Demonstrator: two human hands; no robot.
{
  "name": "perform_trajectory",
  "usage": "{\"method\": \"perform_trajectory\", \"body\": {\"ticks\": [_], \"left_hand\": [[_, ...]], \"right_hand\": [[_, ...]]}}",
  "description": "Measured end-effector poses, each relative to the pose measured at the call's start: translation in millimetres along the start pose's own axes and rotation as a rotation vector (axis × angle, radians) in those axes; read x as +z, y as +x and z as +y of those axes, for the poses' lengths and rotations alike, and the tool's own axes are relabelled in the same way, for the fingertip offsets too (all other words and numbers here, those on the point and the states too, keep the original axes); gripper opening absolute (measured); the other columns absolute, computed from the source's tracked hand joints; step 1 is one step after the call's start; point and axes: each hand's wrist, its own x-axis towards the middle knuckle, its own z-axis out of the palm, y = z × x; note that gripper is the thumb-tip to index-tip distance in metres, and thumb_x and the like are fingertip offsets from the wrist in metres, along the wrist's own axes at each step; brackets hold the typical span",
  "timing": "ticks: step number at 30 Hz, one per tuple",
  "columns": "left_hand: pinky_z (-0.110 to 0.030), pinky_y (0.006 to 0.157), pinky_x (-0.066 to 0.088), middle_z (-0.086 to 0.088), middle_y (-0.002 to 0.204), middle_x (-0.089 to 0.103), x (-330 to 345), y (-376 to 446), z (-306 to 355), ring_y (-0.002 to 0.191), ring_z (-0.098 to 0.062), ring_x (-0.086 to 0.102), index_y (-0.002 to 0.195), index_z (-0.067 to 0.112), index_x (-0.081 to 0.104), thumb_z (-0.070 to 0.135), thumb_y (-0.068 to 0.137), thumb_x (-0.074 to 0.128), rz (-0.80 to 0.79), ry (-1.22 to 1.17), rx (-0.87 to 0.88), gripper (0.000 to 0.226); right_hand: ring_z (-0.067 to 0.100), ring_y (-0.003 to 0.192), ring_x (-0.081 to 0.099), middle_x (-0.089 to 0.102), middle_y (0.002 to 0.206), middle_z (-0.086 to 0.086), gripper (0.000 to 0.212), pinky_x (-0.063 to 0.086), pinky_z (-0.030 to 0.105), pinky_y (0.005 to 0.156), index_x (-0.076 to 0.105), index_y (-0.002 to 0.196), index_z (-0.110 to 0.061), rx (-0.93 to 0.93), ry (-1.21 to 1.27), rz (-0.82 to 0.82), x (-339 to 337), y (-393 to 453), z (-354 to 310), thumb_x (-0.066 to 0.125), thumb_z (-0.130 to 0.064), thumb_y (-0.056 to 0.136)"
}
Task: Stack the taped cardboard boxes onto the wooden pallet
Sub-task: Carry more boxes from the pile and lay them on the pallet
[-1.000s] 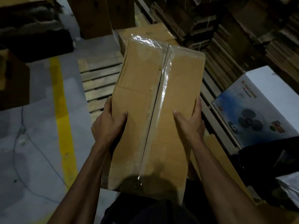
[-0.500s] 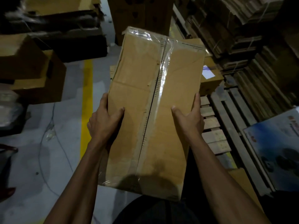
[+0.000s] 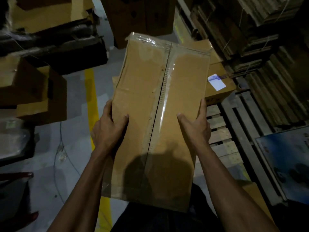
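I carry a long brown taped cardboard box [image 3: 160,101] in front of me, clear tape running down its centre seam. My left hand [image 3: 108,129] grips its left side, thumb on top. My right hand [image 3: 195,129] grips its right side the same way. The wooden pallet [image 3: 220,131] lies on the floor to the right, mostly hidden behind the box. Another taped box [image 3: 219,81] with a white label sits on the pallet's far end, just beyond the carried box.
A yellow floor line [image 3: 92,97] runs on the left. Cardboard boxes [image 3: 33,91] pile up at the left, a tall carton [image 3: 142,15] stands ahead. Bundled flat cardboard [image 3: 259,39] stacks fill the right. A blue printed box [image 3: 287,164] lies at the right edge.
The view has swung left and forward; the pallet now lies right of the carried box, and the labelled box has come closer. Both hands keep the same hold.
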Motion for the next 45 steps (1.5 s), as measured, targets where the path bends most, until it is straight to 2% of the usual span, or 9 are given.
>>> {"method": "perform_trajectory", "body": {"ticks": [4, 6, 12, 19, 26, 30, 34, 37, 45], "left_hand": [[-0.049, 0.09, 0.047, -0.005, 0.13, 0.061, -23, 27, 48, 0.111, -0.037, 0.06, 0.147, 0.041, 0.023, 0.067, 0.083, 0.049, 0.0, -0.014, 0.059, 0.074], [-0.05, 0.095, 0.046, -0.005, 0.136, 0.058, -25, 44, 68, 0.117, -0.036, 0.057, 0.149, 0.039, 0.022, 0.064, 0.084, 0.051, -0.024, -0.023, 0.078, 0.075], [-0.05, 0.093, 0.047, -0.004, 0.134, 0.059, -2, 105, 119, 0.116, -0.037, 0.057, 0.149, 0.041, 0.023, 0.063, 0.085, 0.052, -0.118, -0.03, 0.21, 0.073], [-0.055, 0.095, 0.045, -0.008, 0.133, 0.059, 48, 194, 173, 0.115, -0.039, 0.057, 0.148, 0.04, 0.02, 0.073, 0.079, 0.045, -0.356, -0.036, 0.352, 0.081], [-0.05, 0.095, 0.044, -0.016, 0.131, 0.059, 87, 255, 227, 0.117, -0.039, 0.056, 0.151, 0.035, 0.016, 0.063, 0.087, 0.051, -0.512, 0.05, 0.511, 0.079], [-0.049, 0.098, 0.04, -0.019, 0.132, 0.057, 101, 260, 248, 0.12, -0.04, 0.053, 0.152, 0.032, 0.019, 0.058, 0.088, 0.054, -0.599, 0.068, 0.566, 0.077], [-0.049, 0.095, 0.042, -0.015, 0.127, 0.062, 114, 251, 259, 0.114, -0.041, 0.057, 0.15, 0.034, 0.022, 0.057, 0.088, 0.055, -0.672, 0.081, 0.626, 0.074], [-0.051, 0.1, 0.041, -0.012, 0.132, 0.06, 125, 238, 264, 0.118, -0.04, 0.055, 0.148, 0.031, 0.024, 0.057, 0.088, 0.056, -0.723, 0.077, 0.62, 0.073], [-0.047, 0.093, 0.043, -0.01, 0.131, 0.06, 163, 192, 268, 0.116, -0.038, 0.056, 0.146, 0.027, 0.031, 0.057, 0.086, 0.057, -0.715, 0.176, 0.634, 0.073]], "right_hand": [[0.035, 0.135, 0.04, 0.044, 0.15, 0.007, 0.096, 0.032, 0.045, 0.108, 0.005, 0.156, -0.044, 0.006, 0.033, 0.07, -27, 13, -39, 0.07, -0.05, 0.085], [0.034, 0.134, 0.042, 0.047, 0.148, 0.007, 0.096, 0.031, 0.044, 0.108, 0.005, 0.156, -0.044, 0.012, 0.051, 0.11, -37, 22, -51, 0.07, -0.05, 0.085], [0.034, 0.132, 0.044, 0.05, 0.145, 0.004, 0.099, 0.032, 0.046, 0.109, 0.006, 0.156, -0.045, 0.077, 0.095, 0.26, -54, 59, -64, 0.072, -0.053, 0.082], [0.032, 0.13, 0.045, 0.049, 0.144, 0.005, 0.097, 0.034, 0.045, 0.104, 0.005, 0.156, -0.043, 0.231, 0.113, 0.413, -59, 112, -78, 0.071, -0.047, 0.085], [0.034, 0.137, 0.04, 0.038, 0.155, 0.007, 0.095, 0.035, 0.047, 0.108, 0.003, 0.157, -0.042, 0.425, 0.12, 0.577, -58, 139, -91, 0.067, -0.052, 0.088], [0.034, 0.137, 0.041, 0.036, 0.157, 0.006, 0.093, 0.037, 0.047, 0.106, 0.002, 0.156, -0.043, 0.525, 0.155, 0.668, -56, 137, -86, 0.066, -0.053, 0.089], [0.033, 0.128, 0.049, 0.047, 0.148, 0.005, 0.09, 0.041, 0.044, 0.101, 0.004, 0.157, -0.042, 0.611, 0.163, 0.714, -58, 128, -73, 0.064, -0.051, 0.09], [0.033, 0.125, 0.052, 0.051, 0.145, 0.006, 0.09, 0.043, 0.048, 0.103, 0.004, 0.155, -0.045, 0.641, 0.197, 0.734, -61, 121, -57, 0.064, -0.053, 0.089], [0.032, 0.121, 0.054, 0.054, 0.14, 0.006, 0.09, 0.042, 0.046, 0.098, 0.003, 0.156, -0.042, 0.664, 0.22, 0.701, -79, 106, -1, 0.065, -0.05, 0.09]]}}
